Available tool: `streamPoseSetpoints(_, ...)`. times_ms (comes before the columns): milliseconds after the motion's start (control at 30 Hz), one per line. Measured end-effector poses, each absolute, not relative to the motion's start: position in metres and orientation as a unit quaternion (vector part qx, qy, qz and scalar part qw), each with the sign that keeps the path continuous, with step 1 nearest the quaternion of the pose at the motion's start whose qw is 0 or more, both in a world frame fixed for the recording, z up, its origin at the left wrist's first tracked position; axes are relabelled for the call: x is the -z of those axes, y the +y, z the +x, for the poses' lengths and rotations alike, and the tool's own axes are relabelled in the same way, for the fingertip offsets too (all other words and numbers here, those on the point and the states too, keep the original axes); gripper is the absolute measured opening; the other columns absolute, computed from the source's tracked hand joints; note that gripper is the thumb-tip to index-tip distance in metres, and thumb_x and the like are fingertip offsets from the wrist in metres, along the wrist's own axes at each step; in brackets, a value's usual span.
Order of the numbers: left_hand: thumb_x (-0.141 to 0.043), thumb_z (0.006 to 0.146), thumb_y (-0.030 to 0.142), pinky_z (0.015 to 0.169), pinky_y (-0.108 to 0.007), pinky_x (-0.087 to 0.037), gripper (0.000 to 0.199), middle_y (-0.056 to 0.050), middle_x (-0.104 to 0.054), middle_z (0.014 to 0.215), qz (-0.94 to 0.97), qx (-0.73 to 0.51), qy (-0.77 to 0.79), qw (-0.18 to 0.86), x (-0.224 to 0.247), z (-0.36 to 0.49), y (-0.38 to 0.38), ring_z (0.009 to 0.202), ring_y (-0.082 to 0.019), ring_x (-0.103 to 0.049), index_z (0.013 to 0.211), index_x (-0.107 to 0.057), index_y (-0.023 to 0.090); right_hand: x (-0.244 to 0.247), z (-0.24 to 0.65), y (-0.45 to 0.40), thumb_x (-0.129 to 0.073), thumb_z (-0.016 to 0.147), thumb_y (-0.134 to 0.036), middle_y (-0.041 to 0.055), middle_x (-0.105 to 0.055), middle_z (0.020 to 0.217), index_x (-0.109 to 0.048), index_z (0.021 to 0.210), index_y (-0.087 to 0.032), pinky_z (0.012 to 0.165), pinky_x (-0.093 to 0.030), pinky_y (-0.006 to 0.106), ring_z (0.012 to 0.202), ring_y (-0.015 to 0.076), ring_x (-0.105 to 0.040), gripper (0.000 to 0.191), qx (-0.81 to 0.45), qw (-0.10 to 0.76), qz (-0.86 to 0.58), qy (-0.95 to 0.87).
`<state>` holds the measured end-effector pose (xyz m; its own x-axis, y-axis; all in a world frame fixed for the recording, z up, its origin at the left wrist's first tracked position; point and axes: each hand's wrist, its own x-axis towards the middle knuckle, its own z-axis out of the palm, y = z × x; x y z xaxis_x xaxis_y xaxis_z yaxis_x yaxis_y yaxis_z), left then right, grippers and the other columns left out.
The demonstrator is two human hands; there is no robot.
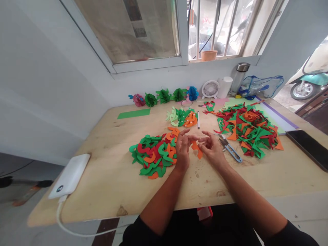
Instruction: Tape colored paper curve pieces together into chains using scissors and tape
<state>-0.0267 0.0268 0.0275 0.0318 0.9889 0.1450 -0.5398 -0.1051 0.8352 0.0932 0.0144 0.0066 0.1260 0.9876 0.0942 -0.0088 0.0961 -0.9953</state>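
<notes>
An orange paper piece (197, 150) is held between my two hands above the middle of the wooden table. My left hand (183, 148) has its fingers bent around the piece's left edge. Thumb and fingers of my right hand (210, 147) pinch its right side. Left of my hands lies a pile of curved green, red and orange paper cutouts (153, 153). Small blue-handled snips (233, 152) rest just right of my right hand. Farther right is a heap of pointed green, red and orange paper scraps (252, 128).
Paper honeycomb figures (164, 95) line the wall. Before them are a green strip (134, 113), more cutouts (181, 117) and a pen (198, 119). A small fan (210, 89) and a bottle (238, 78) stand behind. A phone (309, 147) lies right, a white power bank (70, 175) left.
</notes>
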Motion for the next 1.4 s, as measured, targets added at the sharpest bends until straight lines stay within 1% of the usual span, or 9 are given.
streamPoseSetpoints(133,-0.055,0.08,0.051,0.089,-0.038,-0.043,0.04,-0.005,-0.069,0.082,0.399,-0.627,0.28,0.608,-0.03,-0.027,0.025,0.09,-0.022,-0.064,0.107,-0.057,0.021,-0.005,0.092,0.014,-0.068,0.068,-0.035,0.0003,-0.059,0.087,-0.046,0.122,-0.022,0.048,-0.04,0.022,0.052,0.007,-0.047,0.059,-0.443,0.551,-0.511,-0.488)
streamPoseSetpoints(300,-0.057,0.081,0.039,0.095,-0.033,-0.041,0.026,-0.005,-0.063,0.114,0.395,-0.688,0.314,0.522,-0.02,-0.029,0.03,0.112,-0.02,-0.054,0.1,-0.063,0.023,-0.003,0.096,0.017,-0.068,0.069,-0.033,0.0019,-0.059,0.09,-0.047,0.12,-0.022,0.053,-0.043,0.024,0.057,0.0085,-0.05,0.057,-0.407,0.59,-0.521,-0.463)
streamPoseSetpoints(400,-0.058,0.08,0.039,0.09,-0.032,-0.044,0.023,-0.005,-0.064,0.11,0.371,-0.689,0.353,0.513,-0.012,-0.03,0.034,0.108,-0.02,-0.056,0.095,-0.065,0.022,-0.001,0.098,0.019,-0.067,0.07,-0.034,0.0019,-0.059,0.09,-0.047,0.12,-0.023,0.056,-0.045,0.025,0.06,0.0096,-0.052,0.055,-0.387,0.619,-0.519,-0.444)
streamPoseSetpoints(600,-0.065,0.072,0.04,0.08,-0.03,-0.047,0.024,-0.007,-0.068,0.095,0.353,-0.618,0.401,0.577,-0.009,-0.025,0.034,0.096,-0.02,-0.062,0.08,-0.067,0.018,-0.001,0.1,0.019,-0.068,0.071,-0.033,0.0018,-0.06,0.089,-0.048,0.119,-0.023,0.057,-0.046,0.026,0.063,0.011,-0.055,0.053,-0.355,0.651,-0.517,-0.427)
streamPoseSetpoints(833,-0.067,0.069,0.042,0.082,-0.034,-0.047,0.027,-0.009,-0.071,0.097,0.309,-0.554,0.351,0.688,-0.024,-0.022,0.027,0.097,-0.022,-0.062,0.079,-0.071,0.017,-0.007,0.097,0.015,-0.066,0.073,-0.033,0.0017,-0.06,0.086,-0.048,0.12,-0.022,0.057,-0.047,0.026,0.064,0.0116,-0.055,0.052,-0.331,0.651,-0.521,-0.442)
streamPoseSetpoints(1000,-0.069,0.067,0.041,0.084,-0.034,-0.047,0.028,-0.01,-0.071,0.099,0.309,-0.559,0.348,0.686,-0.03,-0.022,0.023,0.099,-0.023,-0.062,0.08,-0.072,0.017,-0.01,0.092,0.013,-0.065,0.074,-0.033,0.0013,-0.06,0.084,-0.048,0.121,-0.022,0.057,-0.047,0.027,0.066,0.0125,-0.056,0.051,-0.332,0.643,-0.519,-0.455)
streamPoseSetpoints(1100,-0.068,0.068,0.04,0.083,-0.032,-0.047,0.027,-0.009,-0.07,0.103,0.32,-0.563,0.336,0.684,-0.028,-0.022,0.023,0.098,-0.021,-0.062,0.083,-0.073,0.018,-0.01,0.089,0.012,-0.065,0.075,-0.032,0.0011,-0.06,0.084,-0.048,0.12,-0.022,0.06,-0.047,0.027,0.067,0.0129,-0.057,0.05,-0.336,0.641,-0.515,-0.458)
streamPoseSetpoints(1267,-0.065,0.07,0.039,0.085,-0.03,-0.045,0.026,-0.007,-0.069,0.108,0.355,-0.565,0.314,0.675,-0.024,-0.023,0.025,0.105,-0.022,-0.06,0.085,-0.073,0.019,-0.008,0.086,0.011,-0.064,0.075,-0.031,0.0016,-0.06,0.087,-0.046,0.121,-0.022,0.064,-0.049,0.03,0.068,0.0133,-0.058,0.05,-0.344,0.634,-0.515,-0.463)
streamPoseSetpoints(1400,-0.063,0.072,0.039,0.087,-0.03,-0.044,0.025,-0.006,-0.07,0.106,0.363,-0.573,0.31,0.666,-0.026,-0.023,0.026,0.105,-0.022,-0.059,0.084,-0.073,0.019,-0.007,0.086,0.01,-0.064,0.075,-0.03,0.0027,-0.061,0.089,-0.045,0.122,-0.023,0.069,-0.05,0.033,0.072,0.0148,-0.06,0.051,-0.346,0.626,-0.516,-0.471)
